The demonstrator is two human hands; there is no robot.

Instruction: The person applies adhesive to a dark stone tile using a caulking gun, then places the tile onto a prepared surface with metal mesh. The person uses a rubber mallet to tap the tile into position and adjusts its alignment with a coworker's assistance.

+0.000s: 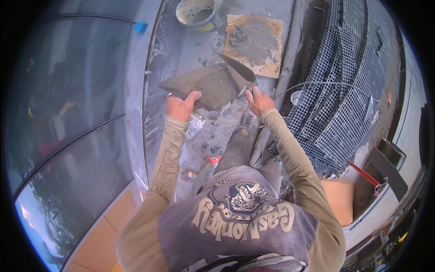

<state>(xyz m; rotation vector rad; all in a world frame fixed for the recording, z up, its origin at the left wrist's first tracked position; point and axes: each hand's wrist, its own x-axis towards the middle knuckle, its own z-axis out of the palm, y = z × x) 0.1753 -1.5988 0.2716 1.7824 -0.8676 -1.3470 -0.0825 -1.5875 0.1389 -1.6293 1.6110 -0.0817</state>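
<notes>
My left hand [181, 106] grips the near left edge of a grey, flat slab [199, 84] that looks like a stone tile, its thumb on the upper face. The slab is held up and tilted above the floor. At its right end, my right hand [259, 101] is closed round what looks like the handle of a trowel [239, 68]. The trowel's dark, thin blade points up and left along the slab's far right edge; whether it touches cannot be told. Most of the handle is hidden in my fingers.
Beyond the slab stand a bucket [197, 14] with grey residue and a mortar-smeared board [253, 43]. Dark perforated mats [337, 90] are piled at right, near a cardboard box [339, 199] and a red-handled tool [364, 174]. Glass panels [77, 90] line the left.
</notes>
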